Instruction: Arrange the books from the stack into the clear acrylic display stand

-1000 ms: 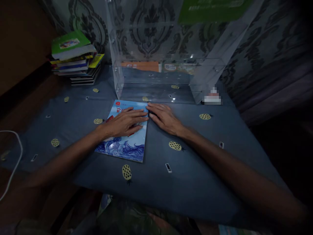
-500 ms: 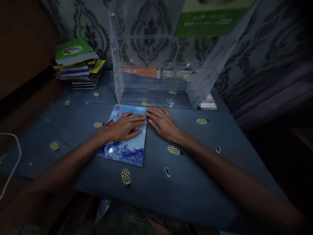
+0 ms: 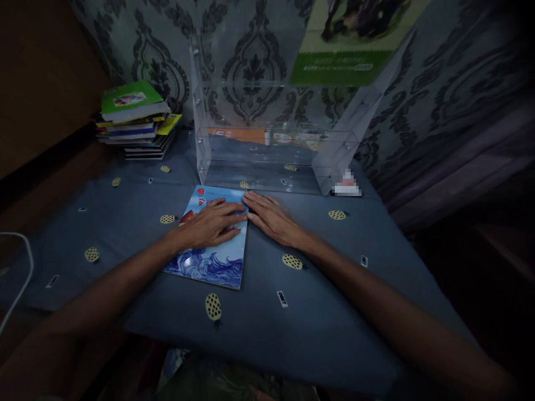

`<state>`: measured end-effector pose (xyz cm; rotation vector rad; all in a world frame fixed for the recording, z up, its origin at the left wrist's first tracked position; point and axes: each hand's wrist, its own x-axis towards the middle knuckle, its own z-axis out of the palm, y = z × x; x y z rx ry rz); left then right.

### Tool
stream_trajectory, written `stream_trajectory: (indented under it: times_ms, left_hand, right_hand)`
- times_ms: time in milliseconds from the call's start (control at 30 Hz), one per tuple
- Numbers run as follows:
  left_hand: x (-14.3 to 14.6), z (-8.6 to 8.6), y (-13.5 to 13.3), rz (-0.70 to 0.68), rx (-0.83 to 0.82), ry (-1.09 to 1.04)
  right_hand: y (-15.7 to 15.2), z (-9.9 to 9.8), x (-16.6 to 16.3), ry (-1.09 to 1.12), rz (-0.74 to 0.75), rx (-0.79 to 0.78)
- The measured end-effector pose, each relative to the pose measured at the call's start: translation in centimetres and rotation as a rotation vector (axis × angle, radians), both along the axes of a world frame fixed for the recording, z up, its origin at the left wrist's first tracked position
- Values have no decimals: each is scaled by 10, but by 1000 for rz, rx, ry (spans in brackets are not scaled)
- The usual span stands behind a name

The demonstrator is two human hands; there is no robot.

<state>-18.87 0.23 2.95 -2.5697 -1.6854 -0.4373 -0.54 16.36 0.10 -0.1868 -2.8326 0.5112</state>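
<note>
A thin paperback book [image 3: 211, 262] with a blue cover of painted waves and red lettering lies on the cloth-covered table. My left hand [image 3: 211, 225] rests flat across the middle of its cover, palm down, fingers pointing right; it hides part of the picture and the title. At the book's upper right edge is my right hand [image 3: 271, 220], its fingers stretched out and pointing left. Its fingertips touch that edge and almost meet my left fingertips. Neither hand grasps anything.
Behind the book stands a clear acrylic rack [image 3: 259, 161], with a green-bordered book [image 3: 334, 69] upright at its top and an orange book [image 3: 238, 135] low down. A stack of books [image 3: 134, 120] is at back left. A white cable [image 3: 29, 267] hangs at the left edge.
The whole scene has shifted slightly down and left in view, as the camera has moved. My right fingertips now reach slightly over the book's edge; my left hand stays on the cover.
</note>
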Motion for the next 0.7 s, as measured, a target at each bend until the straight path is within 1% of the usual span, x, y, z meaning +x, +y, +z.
stream_trajectory:
  times_ms: [333,533,700]
  left_hand:
    - [0,-3,1,15,6,6]
    - [-2,-4,2,9,18,10]
    - [-3,-2,3,25,5,16]
  right_hand:
    - [-1,0,1,10,-1,33]
    - [-14,1,11,3,-28,30]
    - [-30,1,24,49,-40,-1]
